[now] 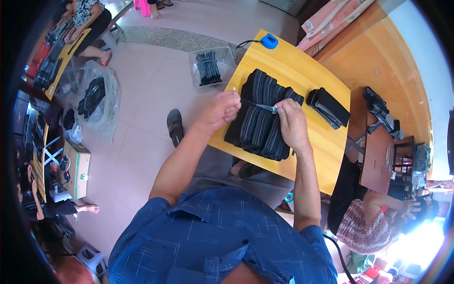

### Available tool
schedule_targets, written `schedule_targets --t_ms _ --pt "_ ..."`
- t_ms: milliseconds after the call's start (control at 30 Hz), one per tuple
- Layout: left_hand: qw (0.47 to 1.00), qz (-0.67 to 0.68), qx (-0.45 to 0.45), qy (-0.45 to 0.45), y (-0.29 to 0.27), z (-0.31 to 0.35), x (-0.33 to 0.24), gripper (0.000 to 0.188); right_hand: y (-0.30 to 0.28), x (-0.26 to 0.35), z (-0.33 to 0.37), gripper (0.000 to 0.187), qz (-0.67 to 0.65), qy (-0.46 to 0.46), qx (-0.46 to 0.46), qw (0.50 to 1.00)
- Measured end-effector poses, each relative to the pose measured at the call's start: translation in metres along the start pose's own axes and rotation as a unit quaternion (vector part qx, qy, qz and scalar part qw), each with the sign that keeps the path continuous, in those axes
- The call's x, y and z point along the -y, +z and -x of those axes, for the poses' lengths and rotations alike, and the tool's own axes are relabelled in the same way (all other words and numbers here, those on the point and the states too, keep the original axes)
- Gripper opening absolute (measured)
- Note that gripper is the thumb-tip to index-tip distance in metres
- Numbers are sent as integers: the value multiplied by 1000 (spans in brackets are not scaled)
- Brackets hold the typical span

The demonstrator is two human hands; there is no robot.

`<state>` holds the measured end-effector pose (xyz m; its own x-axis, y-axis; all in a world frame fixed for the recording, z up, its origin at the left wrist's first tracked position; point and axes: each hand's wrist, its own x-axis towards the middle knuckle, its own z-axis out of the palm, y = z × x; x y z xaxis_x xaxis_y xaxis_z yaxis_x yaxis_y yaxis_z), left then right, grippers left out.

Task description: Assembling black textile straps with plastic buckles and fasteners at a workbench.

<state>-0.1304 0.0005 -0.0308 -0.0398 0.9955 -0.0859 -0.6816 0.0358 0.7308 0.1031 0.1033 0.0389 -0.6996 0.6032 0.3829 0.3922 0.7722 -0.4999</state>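
A thick bundle of folded black and dark grey fabric pieces lies on the yellow wooden table before me. Across its middle runs a narrow pale blue-grey strip, pressing into the folds. My right hand pinches the strip between thumb and fingers, over the bundle's right side. At the bundle's left edge my left hand is closed in a fist, with a small pale tip showing above it. A dark, thin line seems to run from that fist toward the strip; the fist's contents are mostly hidden.
A smaller black fabric stack lies to the right, and a blue tape measure at the far edge. Left of the table stands a clear plastic bin with a dark bundle. A clear bag sits on the floor. Other people sit at both sides.
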Motion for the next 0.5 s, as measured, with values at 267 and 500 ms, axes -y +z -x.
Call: schedule_targets --t_ms 267,500 --pt "993 -114 40 -7 24 -14 -10 18 -9 39 -26 16 131 -84 88 984" --pt "985 -163 63 -9 16 -2 -15 19 13 29 -32 13 141 -94 76 983"
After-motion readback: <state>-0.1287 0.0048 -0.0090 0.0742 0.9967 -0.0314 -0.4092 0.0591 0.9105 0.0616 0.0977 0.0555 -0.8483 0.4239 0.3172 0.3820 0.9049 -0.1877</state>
